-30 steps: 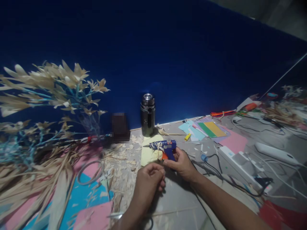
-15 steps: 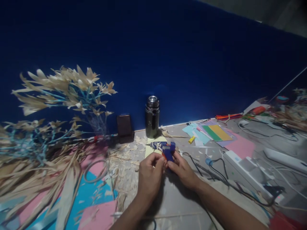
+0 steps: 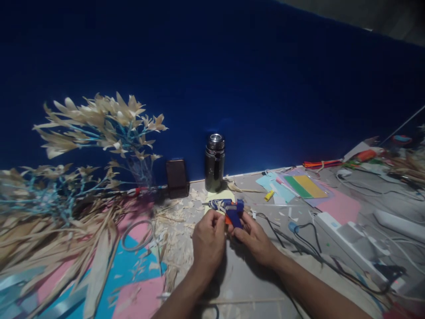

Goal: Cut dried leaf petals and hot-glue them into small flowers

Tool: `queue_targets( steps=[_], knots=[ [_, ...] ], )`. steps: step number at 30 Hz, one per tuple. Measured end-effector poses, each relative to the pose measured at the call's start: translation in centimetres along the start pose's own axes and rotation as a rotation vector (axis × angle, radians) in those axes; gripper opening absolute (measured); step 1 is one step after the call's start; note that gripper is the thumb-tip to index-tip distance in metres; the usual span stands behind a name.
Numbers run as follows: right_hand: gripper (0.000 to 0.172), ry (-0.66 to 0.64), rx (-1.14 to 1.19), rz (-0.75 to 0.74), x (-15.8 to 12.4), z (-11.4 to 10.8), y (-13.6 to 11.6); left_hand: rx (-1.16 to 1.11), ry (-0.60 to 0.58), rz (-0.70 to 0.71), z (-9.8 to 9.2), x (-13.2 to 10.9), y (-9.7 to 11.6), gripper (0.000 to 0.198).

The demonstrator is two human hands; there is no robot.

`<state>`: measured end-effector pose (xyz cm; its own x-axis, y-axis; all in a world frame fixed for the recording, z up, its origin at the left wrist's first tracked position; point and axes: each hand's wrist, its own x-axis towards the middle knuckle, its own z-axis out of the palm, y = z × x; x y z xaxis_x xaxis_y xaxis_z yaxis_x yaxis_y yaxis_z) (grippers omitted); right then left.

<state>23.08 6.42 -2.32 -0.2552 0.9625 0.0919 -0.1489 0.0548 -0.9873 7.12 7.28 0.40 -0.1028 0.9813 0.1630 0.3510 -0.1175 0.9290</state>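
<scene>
A blue glue gun [image 3: 234, 214] with an orange trigger lies level in front of the dark metal flask, its nozzle pointing left over a pale yellow paper [image 3: 226, 195]. My right hand [image 3: 255, 237] is wrapped round its handle from the right. Close by on the left, my left hand [image 3: 209, 235] has its fingers pinched together beside the trigger; what they hold, if anything, is too small to make out. Pale shavings [image 3: 181, 239] are scattered on the grey table to the left of my hands.
The flask [image 3: 214, 164] and a dark phone [image 3: 177, 178] stand by the blue wall. Dried-leaf flowers [image 3: 109, 119] and husks [image 3: 96, 266] fill the left. On the right are coloured sheets [image 3: 305, 186], a white power strip [image 3: 345, 243] and black cables [image 3: 308, 250].
The whole view has shifted slightly, so the table things appear farther right. My left fingers have drawn a little away from my right hand, which still holds the glue gun.
</scene>
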Motion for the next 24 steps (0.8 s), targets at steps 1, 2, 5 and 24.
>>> queue_targets(
  steps=[1, 2, 5, 24],
  knots=[
    [0.042, 0.002, 0.001, 0.008, 0.0, 0.0, 0.0, 0.019, 0.025, -0.006, -0.2, 0.1, -0.2, 0.021],
    [0.042, 0.003, 0.000, 0.014, 0.0, 0.0, -0.1, 0.028, 0.048, -0.015, -0.4, 0.2, -0.4, 0.021],
    [0.044, 0.012, -0.013, 0.012, 0.0, -0.1, -0.1, -0.014, 0.085, -0.026, -0.9, 0.1, -0.5, 0.020],
    [0.034, 0.035, -0.331, -0.146, -0.1, -0.6, -0.4, -0.122, 0.097, -0.100, -1.9, 1.0, -1.2, 0.022]
  ],
)
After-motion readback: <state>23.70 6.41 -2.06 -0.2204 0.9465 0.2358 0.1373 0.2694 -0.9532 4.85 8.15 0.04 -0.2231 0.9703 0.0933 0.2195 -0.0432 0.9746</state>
